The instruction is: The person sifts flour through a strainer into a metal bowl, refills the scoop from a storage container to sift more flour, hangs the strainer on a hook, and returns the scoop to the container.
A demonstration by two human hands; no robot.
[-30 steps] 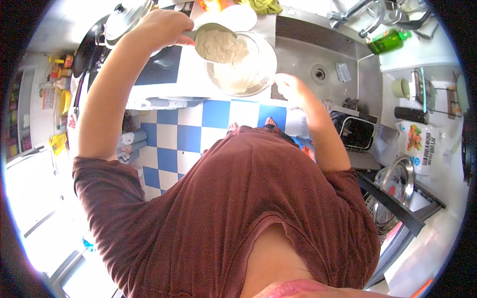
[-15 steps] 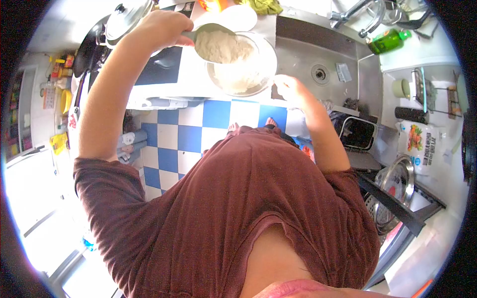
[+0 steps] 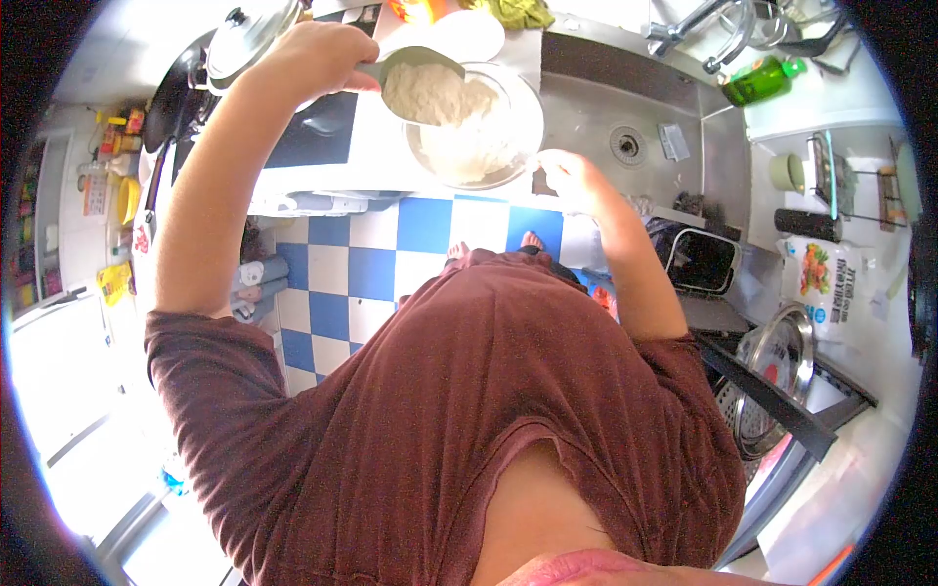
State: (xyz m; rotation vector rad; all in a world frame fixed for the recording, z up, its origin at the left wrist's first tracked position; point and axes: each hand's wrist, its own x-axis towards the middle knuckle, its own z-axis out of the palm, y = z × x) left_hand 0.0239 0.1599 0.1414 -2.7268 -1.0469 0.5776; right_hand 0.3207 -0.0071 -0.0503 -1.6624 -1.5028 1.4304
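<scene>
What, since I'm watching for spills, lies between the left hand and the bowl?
The scoop with pale powder, overlapping the bowl in the head view.

Your cam's fisheye: black corners, straight lines bowed near edges, purple fringe lower L. V. bright overall, strongest glare far L, lower half. Countertop point(image 3: 376, 164) & mixing bowl point(image 3: 536, 127) partly blown out; your R hand point(image 3: 575, 180) washed near-white at the fingers. Your maroon T-shirt point(image 3: 469, 371) reads dimmer w/ visible grain; steel sink point(image 3: 591, 122) mid-tone, far wall shadowed.
</scene>
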